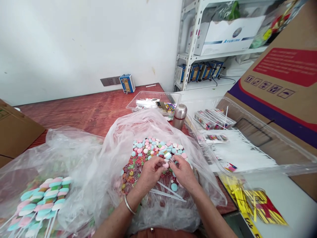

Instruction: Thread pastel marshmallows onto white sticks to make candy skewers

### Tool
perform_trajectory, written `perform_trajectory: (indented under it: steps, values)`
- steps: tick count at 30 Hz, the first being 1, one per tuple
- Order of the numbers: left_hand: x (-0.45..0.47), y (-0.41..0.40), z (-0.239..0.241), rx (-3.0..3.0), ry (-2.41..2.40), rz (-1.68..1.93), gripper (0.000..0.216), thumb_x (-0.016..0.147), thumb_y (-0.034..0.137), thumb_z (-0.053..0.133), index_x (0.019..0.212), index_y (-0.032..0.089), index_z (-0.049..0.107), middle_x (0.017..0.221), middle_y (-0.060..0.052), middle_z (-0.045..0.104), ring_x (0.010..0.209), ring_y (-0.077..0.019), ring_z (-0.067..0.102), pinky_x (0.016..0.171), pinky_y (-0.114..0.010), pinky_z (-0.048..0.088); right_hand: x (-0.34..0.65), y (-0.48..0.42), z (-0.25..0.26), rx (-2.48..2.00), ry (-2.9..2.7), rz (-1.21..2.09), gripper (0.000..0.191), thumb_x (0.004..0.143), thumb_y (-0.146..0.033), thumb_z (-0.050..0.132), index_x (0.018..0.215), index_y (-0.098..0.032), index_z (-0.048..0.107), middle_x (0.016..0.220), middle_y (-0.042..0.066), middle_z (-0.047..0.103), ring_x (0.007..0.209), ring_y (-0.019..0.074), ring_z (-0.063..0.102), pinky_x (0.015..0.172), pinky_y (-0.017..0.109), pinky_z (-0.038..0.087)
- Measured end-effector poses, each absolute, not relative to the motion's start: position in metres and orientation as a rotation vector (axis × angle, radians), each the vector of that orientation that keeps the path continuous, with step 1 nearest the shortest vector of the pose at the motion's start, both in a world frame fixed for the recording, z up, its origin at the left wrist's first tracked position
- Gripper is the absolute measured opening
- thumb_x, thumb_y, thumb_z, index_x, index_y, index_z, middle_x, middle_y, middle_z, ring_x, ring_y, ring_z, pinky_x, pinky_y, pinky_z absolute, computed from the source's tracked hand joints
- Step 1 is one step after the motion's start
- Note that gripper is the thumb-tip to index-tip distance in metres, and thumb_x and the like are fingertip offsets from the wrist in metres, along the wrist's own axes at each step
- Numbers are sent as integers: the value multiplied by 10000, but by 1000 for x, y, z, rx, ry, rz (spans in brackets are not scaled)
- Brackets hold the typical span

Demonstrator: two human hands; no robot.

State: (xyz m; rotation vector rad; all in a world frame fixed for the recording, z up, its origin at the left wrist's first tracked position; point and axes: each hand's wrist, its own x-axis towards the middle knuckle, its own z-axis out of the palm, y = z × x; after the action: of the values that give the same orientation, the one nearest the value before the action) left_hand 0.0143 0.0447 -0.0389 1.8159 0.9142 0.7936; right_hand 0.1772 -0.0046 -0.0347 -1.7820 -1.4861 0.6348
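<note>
Both my hands are inside an open clear plastic bag [116,145] full of pastel round candies [156,147] and small colourful ring candies [131,172]. My left hand [150,173] is curled with its fingers pinched, and it meets my right hand [182,172] over a pink and white candy [166,162] held between the fingertips. Thin white sticks [168,193] run out from under my hands toward the lower right. A silver bangle [128,205] is on my left wrist.
Finished candy skewers [42,201] lie in a second plastic bag at lower left. A metal flask [179,115] and a clear tray [153,99] stand behind the bag. A large clear bin [260,132] with packets sits at the right. Yellow twist ties [247,198], cardboard boxes and shelves surround the wooden table [81,112].
</note>
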Motion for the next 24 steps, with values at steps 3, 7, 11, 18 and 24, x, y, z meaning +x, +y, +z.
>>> perform_trajectory:
  steps: [3, 7, 11, 18, 24]
  values:
    - [15, 44, -37, 1799, 922, 814, 79, 821, 194, 671, 897, 173, 670, 817, -23, 636, 760, -152, 597, 717, -263, 470, 177, -8, -32, -1736, -1467, 674, 150, 850, -295, 465, 733, -219, 521, 790, 15, 577, 775, 190, 527, 709, 282, 396]
    - [17, 43, -38, 1610, 934, 838, 181, 762, 194, 714, 928, 166, 648, 833, -22, 645, 753, -149, 605, 697, -257, 486, 178, -9, -32, -1667, -1447, 745, 155, 839, -282, 483, 706, -217, 528, 758, 2, 562, 750, 177, 514, 693, 273, 393]
    - [18, 43, -44, 1323, 844, 748, 316, 708, 259, 779, 971, 156, 637, 861, -39, 698, 778, -166, 649, 725, -273, 506, 178, -9, -31, -1583, -1430, 874, 186, 865, -289, 483, 722, -206, 567, 737, -12, 588, 696, 152, 510, 658, 252, 409]
    - [16, 44, -41, 1149, 838, 723, 372, 643, 339, 853, 882, 140, 648, 796, -36, 728, 713, -153, 664, 688, -248, 495, 172, -14, -33, -1449, -1276, 1079, 216, 864, -405, 593, 894, -195, 635, 860, -5, 649, 771, 156, 576, 718, 250, 461]
    - [17, 40, -34, 1166, 851, 701, 388, 698, 360, 810, 985, 136, 676, 905, -79, 759, 834, -196, 701, 786, -285, 522, 167, -15, -34, -1468, -1161, 1060, 249, 877, -439, 555, 829, -198, 595, 837, 14, 651, 777, 167, 577, 723, 257, 463]
